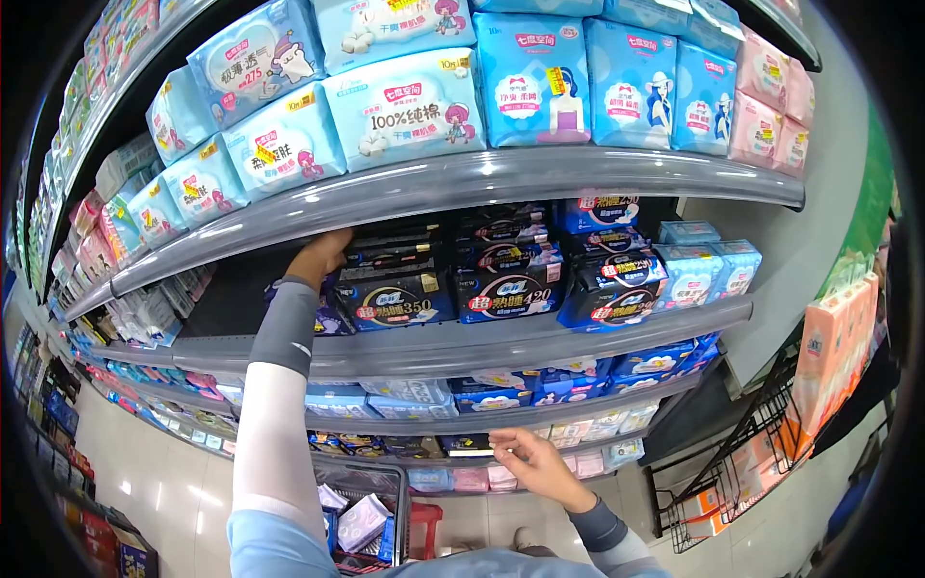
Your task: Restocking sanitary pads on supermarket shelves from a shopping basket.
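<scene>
My left hand [322, 256] reaches deep into the middle shelf, under the shelf above. It is beside the left end of a row of black sanitary pad packs [394, 303]; its fingertips are in shadow, so any grip is hidden. Below the wrist, a purple pack [329, 315] is partly covered by my forearm. More dark packs [509, 292] stand stacked to the right, then light blue packs [686, 278]. My right hand [531, 462] hangs lower, in front of the bottom shelves, with nothing in it and its fingers slightly apart.
The upper shelf's curved front edge [506, 172] overhangs my left arm and carries light blue packs [408, 108]. A black basket [402, 480] with several packs stands below, by a red support [426, 526]. At right is a black wire rack [744, 469] with orange packs [827, 354].
</scene>
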Motion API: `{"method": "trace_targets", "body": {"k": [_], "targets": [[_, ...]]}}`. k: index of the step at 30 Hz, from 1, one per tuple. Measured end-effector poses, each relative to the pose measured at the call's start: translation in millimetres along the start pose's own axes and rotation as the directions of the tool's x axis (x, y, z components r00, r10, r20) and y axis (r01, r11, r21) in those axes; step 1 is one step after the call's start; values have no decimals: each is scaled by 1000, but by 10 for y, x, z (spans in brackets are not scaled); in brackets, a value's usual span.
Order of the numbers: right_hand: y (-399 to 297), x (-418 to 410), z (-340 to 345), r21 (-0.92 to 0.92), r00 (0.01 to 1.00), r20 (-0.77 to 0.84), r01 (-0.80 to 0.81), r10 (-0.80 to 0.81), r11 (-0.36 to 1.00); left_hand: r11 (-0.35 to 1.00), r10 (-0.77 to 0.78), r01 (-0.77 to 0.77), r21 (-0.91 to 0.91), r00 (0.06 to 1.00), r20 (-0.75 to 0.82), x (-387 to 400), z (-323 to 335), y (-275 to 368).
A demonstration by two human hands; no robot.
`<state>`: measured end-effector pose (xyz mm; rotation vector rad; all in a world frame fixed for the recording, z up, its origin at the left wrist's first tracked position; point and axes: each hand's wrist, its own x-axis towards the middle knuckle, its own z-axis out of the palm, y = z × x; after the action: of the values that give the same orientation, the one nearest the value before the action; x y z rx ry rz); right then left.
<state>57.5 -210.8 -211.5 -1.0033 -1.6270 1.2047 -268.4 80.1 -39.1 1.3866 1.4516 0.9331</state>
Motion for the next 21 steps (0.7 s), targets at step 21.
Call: {"method": "trace_targets", "body": {"k": [21], "targets": [[297,-63,-5,89,999,-19,-49,51,995,681,399,-49,731,862,-313,-813,-322,-101]]}}
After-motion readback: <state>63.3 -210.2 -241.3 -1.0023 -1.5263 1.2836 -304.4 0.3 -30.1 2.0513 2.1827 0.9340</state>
